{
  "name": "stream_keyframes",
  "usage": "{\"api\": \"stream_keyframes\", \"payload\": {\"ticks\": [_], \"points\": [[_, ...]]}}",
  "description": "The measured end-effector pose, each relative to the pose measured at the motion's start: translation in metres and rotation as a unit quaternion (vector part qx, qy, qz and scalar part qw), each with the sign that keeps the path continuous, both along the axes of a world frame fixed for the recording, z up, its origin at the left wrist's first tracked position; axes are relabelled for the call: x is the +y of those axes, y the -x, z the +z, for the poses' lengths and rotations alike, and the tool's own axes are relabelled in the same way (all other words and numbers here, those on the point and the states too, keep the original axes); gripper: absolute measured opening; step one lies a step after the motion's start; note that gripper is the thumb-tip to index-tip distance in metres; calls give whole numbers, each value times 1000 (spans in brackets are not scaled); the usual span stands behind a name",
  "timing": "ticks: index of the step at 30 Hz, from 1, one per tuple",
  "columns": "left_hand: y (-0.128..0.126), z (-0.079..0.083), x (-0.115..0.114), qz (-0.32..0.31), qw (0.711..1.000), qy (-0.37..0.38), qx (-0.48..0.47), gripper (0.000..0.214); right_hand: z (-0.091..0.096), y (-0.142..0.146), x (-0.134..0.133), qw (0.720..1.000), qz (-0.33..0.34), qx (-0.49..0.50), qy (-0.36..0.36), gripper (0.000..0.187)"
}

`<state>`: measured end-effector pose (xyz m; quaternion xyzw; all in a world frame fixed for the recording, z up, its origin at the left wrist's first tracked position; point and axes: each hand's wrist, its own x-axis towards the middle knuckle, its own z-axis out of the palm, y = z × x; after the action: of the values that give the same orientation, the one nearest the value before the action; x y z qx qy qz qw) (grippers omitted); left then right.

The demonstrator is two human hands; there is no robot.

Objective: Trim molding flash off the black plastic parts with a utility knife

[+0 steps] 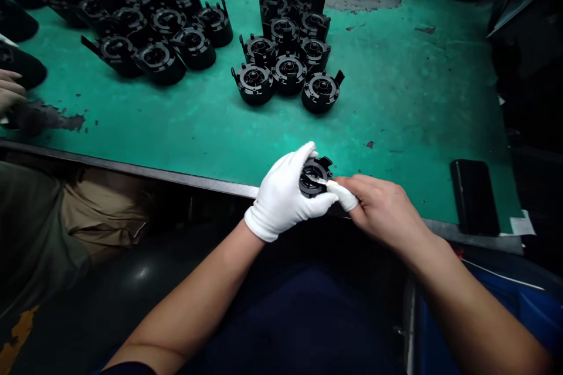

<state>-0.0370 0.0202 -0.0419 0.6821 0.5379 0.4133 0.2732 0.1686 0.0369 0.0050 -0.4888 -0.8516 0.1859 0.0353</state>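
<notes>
head view. the left hand (285,196), in a white glove, has its fingers curled tight around a black round part (313,176), held over the near edge of the green table (396,99), at the centre of the frame. the right hand (382,208), bare but for a white wrap (345,196) on one fingertip, lies at 3 o'clock of the part; its fingers pinch a small blade (317,180) whose tip touches the part's face. at 12 o'clock, well apart, stands a cluster of like parts (288,41); at 10 o'clock, a larger cluster (145,17). at 3 o'clock, near the table's edge, lies a flat black slab (472,193). at 9 o'clock, a co-worker's hand (9,91) rests on the table, its grip unclear.
</notes>
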Motion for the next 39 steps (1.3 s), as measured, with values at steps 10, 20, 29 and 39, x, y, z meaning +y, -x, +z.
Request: {"api": "stream_keyframes", "payload": {"ticks": [10, 20, 29, 39], "points": [[1, -3, 0, -15, 1000, 2, -15, 99, 27, -4, 8, 999, 41, -31, 8, 31], [0, -5, 0, -9, 1000, -1, -11, 97, 28, 2, 9, 989, 45, -142, -19, 32], [1, -5, 0, -11, 1000, 8, -14, 101, 18, -5, 0, 999, -30, -41, -8, 30], [-5, -3, -7, 24, 1000, -9, 7, 101, -6, 5, -40, 987, -85, 102, 87, 20]]}}
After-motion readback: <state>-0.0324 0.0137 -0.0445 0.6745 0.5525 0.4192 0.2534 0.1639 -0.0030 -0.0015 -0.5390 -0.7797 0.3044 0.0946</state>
